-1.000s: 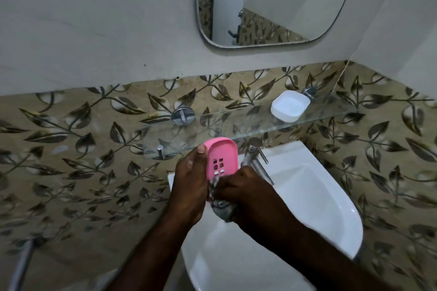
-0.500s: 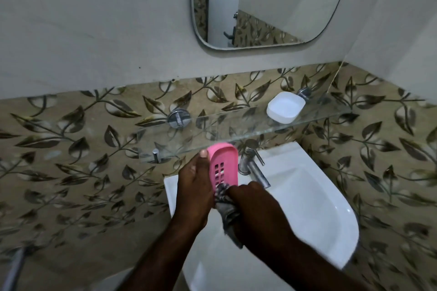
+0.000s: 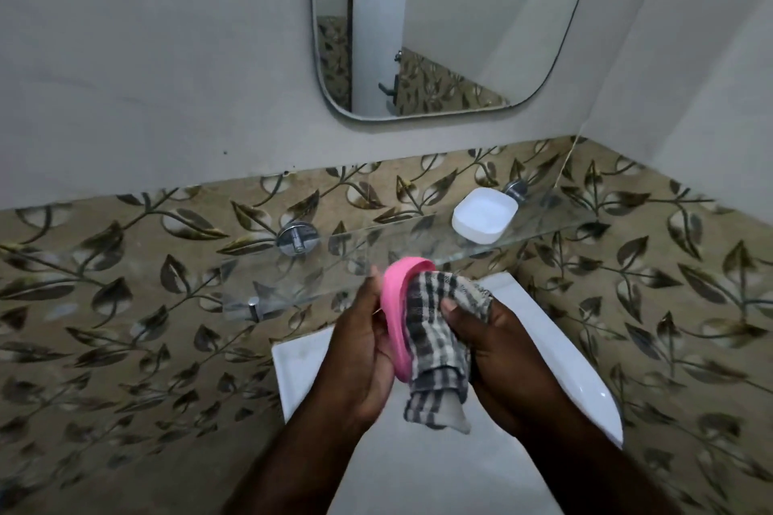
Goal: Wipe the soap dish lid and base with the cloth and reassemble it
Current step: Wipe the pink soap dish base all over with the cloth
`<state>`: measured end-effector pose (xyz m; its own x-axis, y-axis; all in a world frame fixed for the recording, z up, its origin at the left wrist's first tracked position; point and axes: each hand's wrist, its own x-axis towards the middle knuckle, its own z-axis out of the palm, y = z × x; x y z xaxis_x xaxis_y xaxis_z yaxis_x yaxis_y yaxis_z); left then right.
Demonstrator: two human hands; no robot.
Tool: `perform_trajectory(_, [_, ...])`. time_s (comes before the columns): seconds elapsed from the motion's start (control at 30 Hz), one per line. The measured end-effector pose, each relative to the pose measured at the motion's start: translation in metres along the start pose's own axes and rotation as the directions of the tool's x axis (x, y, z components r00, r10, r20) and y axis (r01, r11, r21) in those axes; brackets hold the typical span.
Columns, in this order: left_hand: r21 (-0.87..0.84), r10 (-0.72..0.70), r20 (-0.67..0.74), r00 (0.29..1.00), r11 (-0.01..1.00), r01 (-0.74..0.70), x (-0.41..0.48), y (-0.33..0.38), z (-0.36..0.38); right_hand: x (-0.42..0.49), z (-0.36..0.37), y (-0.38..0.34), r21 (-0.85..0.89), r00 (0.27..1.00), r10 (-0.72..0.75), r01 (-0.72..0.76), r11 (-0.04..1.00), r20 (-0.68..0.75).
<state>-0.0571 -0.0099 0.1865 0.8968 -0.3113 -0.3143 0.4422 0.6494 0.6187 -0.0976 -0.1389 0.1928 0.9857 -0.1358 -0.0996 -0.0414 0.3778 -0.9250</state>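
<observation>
The checked cloth point(image 3: 435, 322) now covers the pink lid point(image 3: 395, 305), slots hidden a moment ago uncovered. Left hand point(image 3: 359, 347) clamps the lid, right hand point(image 3: 497, 347) pinches cloth; white base point(image 3: 483, 215) waits on the shelf point(image 3: 543, 236).

Left hand point(image 3: 364, 351) grips pink soap dish part point(image 3: 395, 305) over sink point(image 3: 556, 347); right hand point(image 3: 497, 351) presses checked cloth point(image 3: 431, 330) w/ thumb; white part point(image 3: 483, 214) on glass shelf point(image 3: 552, 228).

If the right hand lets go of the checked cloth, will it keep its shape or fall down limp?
Probably limp: the checked cloth drapes over the pink soap dish part, its loose end hanging below the right hand. It looks thin and light. It would likely drop into the white sink.
</observation>
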Motion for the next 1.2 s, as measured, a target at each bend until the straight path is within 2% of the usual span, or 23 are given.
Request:
perform_trajectory(0.13, [0.096,0.015,0.165,0.986,0.995,-0.031,0.002,-0.017,0.026,0.005,-0.013,-0.015,-0.112,0.996,-0.078,0.071,0.991,-0.054])
perform_trajectory(0.37, [-0.117,-0.024,0.321,0.947,0.991,0.065,0.037,-0.028,0.048,0.025,-0.04,-0.046,0.039,1.0,-0.022,0.022,0.999,-0.008])
perform_trajectory(0.47, [-0.007,-0.013,0.202,0.979,1.0,0.014,0.047,-0.028,0.055,0.039,-0.046,-0.049,0.025,0.999,0.023,-0.024,0.999,0.031])
perform_trajectory(0.57, [0.127,0.136,0.11,0.985,0.981,-0.149,0.059,-0.021,0.045,0.056,-0.047,-0.057,-0.061,0.999,-0.01,0.013,0.998,0.05])
perform_trajectory(0.67, [0.093,0.305,0.025,0.952,0.947,-0.306,0.07,0.005,0.026,0.079,-0.044,-0.068,-0.162,0.994,-0.105,0.11,0.981,0.041])
perform_trajectory(0.8, [0.073,0.358,-0.041,0.933,0.932,-0.354,0.072,0.028,0.021,0.119,-0.025,-0.081,-0.323,0.984,-0.149,0.171,0.931,0.094])
perform_trajectory(0.83, [0.073,0.357,-0.047,0.933,0.933,-0.353,0.073,0.029,0.021,0.132,-0.019,-0.083,-0.423,0.975,-0.19,0.221,0.879,0.116])
perform_trajectory(0.93, [0.081,0.36,-0.054,0.931,0.931,-0.355,0.076,0.026,0.021,0.165,-0.017,-0.086,-0.759,0.928,-0.356,0.312,0.572,0.114])
perform_trajectory(0.97, [0.073,0.363,-0.053,0.93,0.931,-0.358,0.077,0.024,0.021,0.168,-0.023,-0.088,-0.797,0.907,-0.411,0.317,0.514,0.096])
perform_trajectory(1.03, [0.059,0.365,-0.063,0.929,0.93,-0.362,0.079,0.022,0.019,0.165,-0.039,-0.09,-0.815,0.874,-0.476,0.346,0.465,0.1])
perform_trajectory(1.07, [0.054,0.363,-0.072,0.929,0.931,-0.36,0.079,0.021,0.018,0.162,-0.051,-0.088,-0.836,0.876,-0.466,0.344,0.427,0.122])
perform_trajectory(1.13, [0.058,0.359,-0.073,0.93,0.933,-0.356,0.08,0.021,0.016,0.158,-0.078,-0.082,-0.918,0.895,-0.397,0.315,0.24,0.204])
perform_trajectory(1.2, [0.05,0.354,-0.068,0.933,0.935,-0.351,0.082,0.021,0.016,0.153,-0.1,-0.073,-0.953,0.929,-0.255,0.294,0.066,0.269])
